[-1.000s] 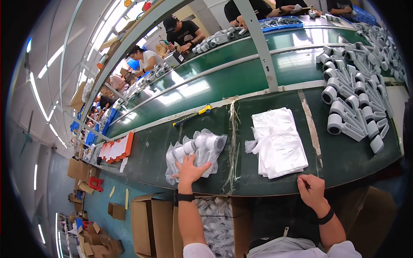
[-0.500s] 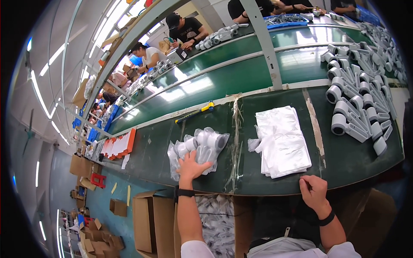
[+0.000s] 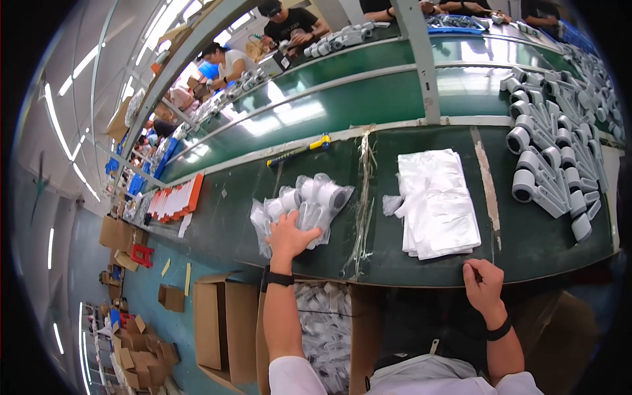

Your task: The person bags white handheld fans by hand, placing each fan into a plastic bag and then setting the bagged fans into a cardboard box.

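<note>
My left hand (image 3: 291,236) lies with fingers spread on several clear plastic-bagged parts (image 3: 308,203). These are white-grey, with round heads and dark ends, and rest together on the dark green table. To their right is a flat stack of white plastic bags (image 3: 438,214), with a small crumpled clear piece (image 3: 392,205) at its left side. My right hand (image 3: 484,283) is closed, fingers curled, at the table's front edge just below the stack. Nothing shows in it.
Many unbagged parts (image 3: 550,158) are heaped at the right. A yellow-and-black tool (image 3: 299,151) lies farther back, orange-edged cards (image 3: 178,199) at the left. Below the table, a carton of bagged parts (image 3: 324,329) stands beside an open carton (image 3: 224,329). People work along the green conveyor (image 3: 342,99).
The view has shifted slightly, so the table appears higher in the picture. My left hand stays on the bagged parts, and my right hand stays closed by the table edge.
</note>
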